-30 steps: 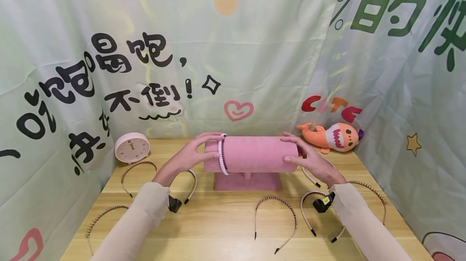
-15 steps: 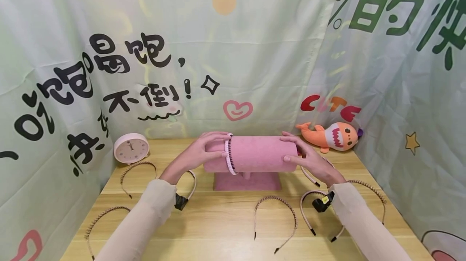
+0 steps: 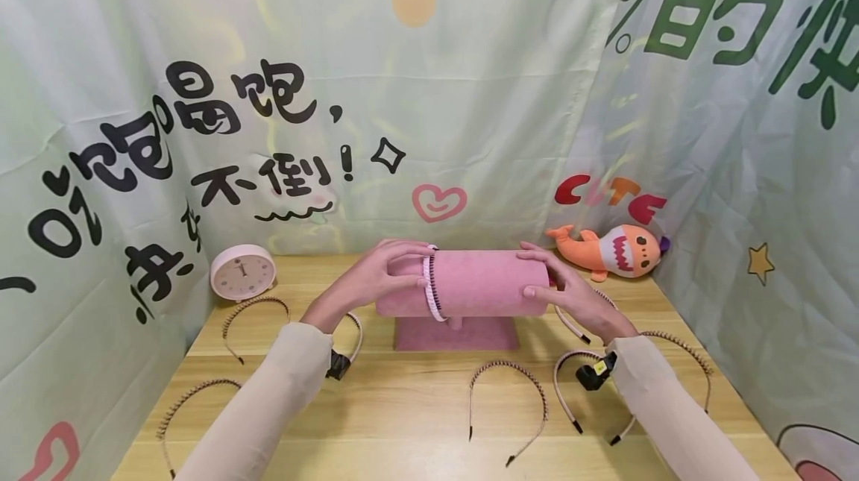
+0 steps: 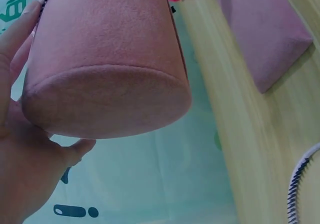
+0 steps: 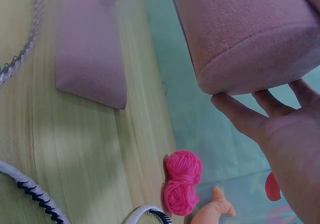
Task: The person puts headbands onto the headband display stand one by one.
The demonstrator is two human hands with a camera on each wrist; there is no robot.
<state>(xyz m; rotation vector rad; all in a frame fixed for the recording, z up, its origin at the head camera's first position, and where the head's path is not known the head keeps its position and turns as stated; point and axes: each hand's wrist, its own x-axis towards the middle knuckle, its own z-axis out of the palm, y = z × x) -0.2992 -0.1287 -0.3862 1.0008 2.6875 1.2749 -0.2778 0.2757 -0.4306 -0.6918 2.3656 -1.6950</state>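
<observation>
A pink velvet headband display stand (image 3: 486, 283), a horizontal roll on a post and flat base (image 3: 436, 335), stands mid-table. Around the roll, left of its middle, sits a white headband (image 3: 432, 291) with dark teeth. My left hand (image 3: 372, 276) reaches over the roll's left end, its thumb and fingertips at the headband from front and back. The left wrist view shows that end of the roll (image 4: 110, 99) close up, the hand (image 4: 30, 164) beside it. My right hand (image 3: 570, 291) grips the roll's right end; in the right wrist view, fingers of this hand (image 5: 295, 139) touch the rim.
Several toothed headbands lie about the table, including one in front (image 3: 510, 369) and one at left (image 3: 194, 388). A round pink clock (image 3: 243, 272) stands back left, an orange plush shark (image 3: 620, 253) back right. Pink yarn (image 5: 182, 184) lies near the table's back edge.
My left hand has moved right along the roll, and the headband has slid right with it. The right hand has stayed at the roll's right end.
</observation>
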